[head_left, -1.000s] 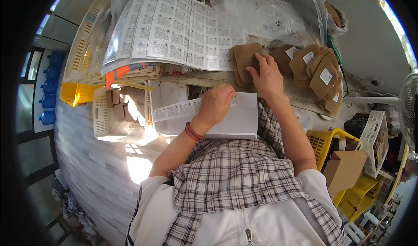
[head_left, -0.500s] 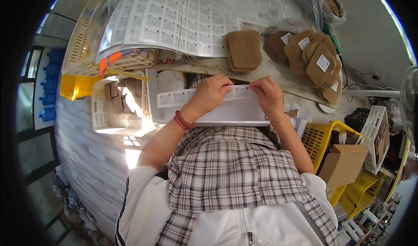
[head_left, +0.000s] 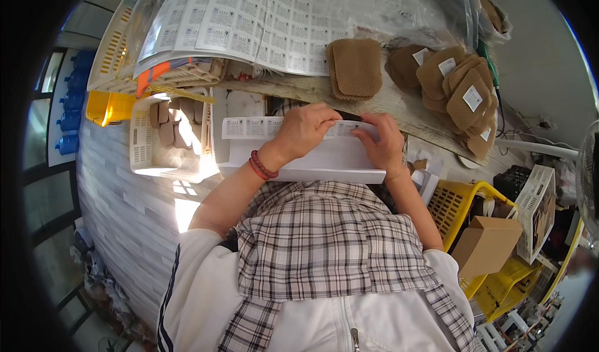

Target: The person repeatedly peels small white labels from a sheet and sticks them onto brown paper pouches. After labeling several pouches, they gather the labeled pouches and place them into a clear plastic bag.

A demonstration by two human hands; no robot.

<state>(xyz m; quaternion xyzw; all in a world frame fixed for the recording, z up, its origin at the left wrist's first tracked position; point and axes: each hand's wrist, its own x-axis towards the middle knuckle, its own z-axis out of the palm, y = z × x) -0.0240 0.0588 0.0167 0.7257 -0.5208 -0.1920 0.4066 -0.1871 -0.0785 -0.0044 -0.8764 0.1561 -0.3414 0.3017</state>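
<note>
A strip of white printed labels (head_left: 249, 127) stretches across in front of me, above a folded white sheet (head_left: 293, 159) near my lap. My left hand (head_left: 304, 129) is closed, pinching the strip near its middle with thumb and fingertips. At the strip's right end is my right hand (head_left: 385, 143), its thumb on the labels and its fingers curled at the upper edge. Beyond my hands, a small stack of brown textured pads (head_left: 355, 70) lies on the wooden table edge. To its right are several similar pads (head_left: 471, 106), some bearing small white labels.
Large printed label sheets (head_left: 231, 21) cover the table's far left, beside clear plastic (head_left: 387, 12). A white crate (head_left: 146, 159) with brown pieces stands at left. On the right are a yellow basket (head_left: 450, 205), a cardboard box (head_left: 490, 246) and a fan (head_left: 588, 159).
My right thumb has moved lower and apart from the index finger, onto the labels. The left hand stays pinched on the strip, whose left end sits slightly higher. The whole view has shifted a little.
</note>
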